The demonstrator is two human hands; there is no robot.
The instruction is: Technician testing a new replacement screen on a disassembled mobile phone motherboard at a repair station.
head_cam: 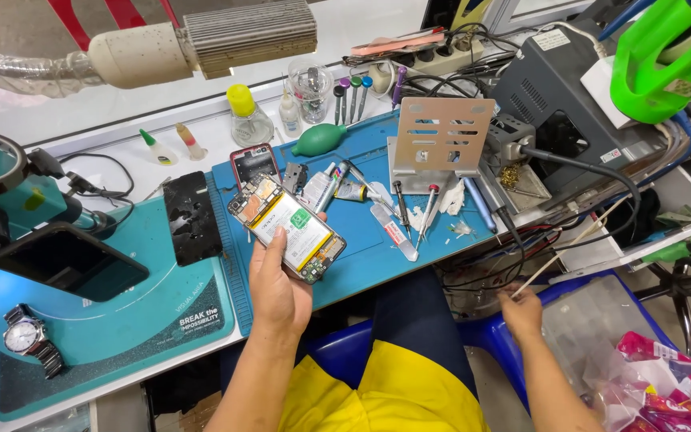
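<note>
Your left hand (277,284) grips the opened phone (287,226) just above the near edge of the blue mat (361,264), back cover off, so the white battery and the boards at both ends lie bare. Judge it light and stiff but fragile: the bare side will not stand pressure, and a flex or connector could tear, so the long side rails are the place to hold it, as your fingers and thumb do now, closed around its lower end. To its left, on the bench, a black back panel (192,218) lies at the mat's left edge, apart from the phone. Further right, tweezers, screwdrivers and a glue tube (351,190) lie scattered mid-mat before a metal stand (441,144). Your right hand (521,310) is off the bench's near right edge, low by the blue stool (577,304), fingers closed on a thin pale stick (569,250) that slants up toward the cables.
</note>
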